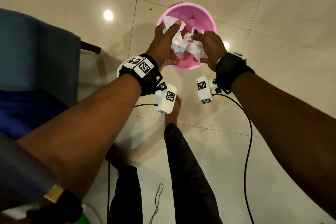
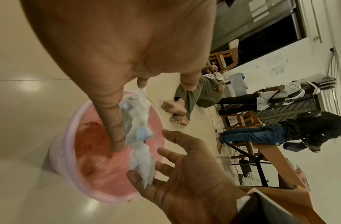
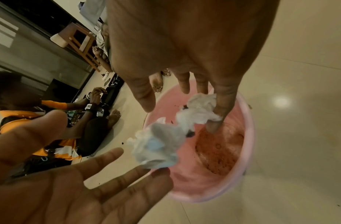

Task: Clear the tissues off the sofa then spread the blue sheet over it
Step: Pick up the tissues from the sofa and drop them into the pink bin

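Glossy tiled room under ceiling lights

Cream floor tiles (image 1: 272, 14) are reflecting lamps; wooden chairs (image 2: 226, 59) are standing by a dark window (image 2: 261, 36); white wall (image 2: 280, 63) behind.

A glossy cream tiled floor (image 1: 272, 23) is seen, crossed by thin grout lines and marked by round reflections of ceiling lights. A pink plastic bucket (image 1: 209, 18) is stood directly on it. Beside the bucket, the person's bare feet (image 1: 173, 109) are planted on the tiles. A thin black cable (image 1: 249, 142) is trailed over the floor, and a dark furniture leg (image 1: 91, 46) is rested on it at the left.
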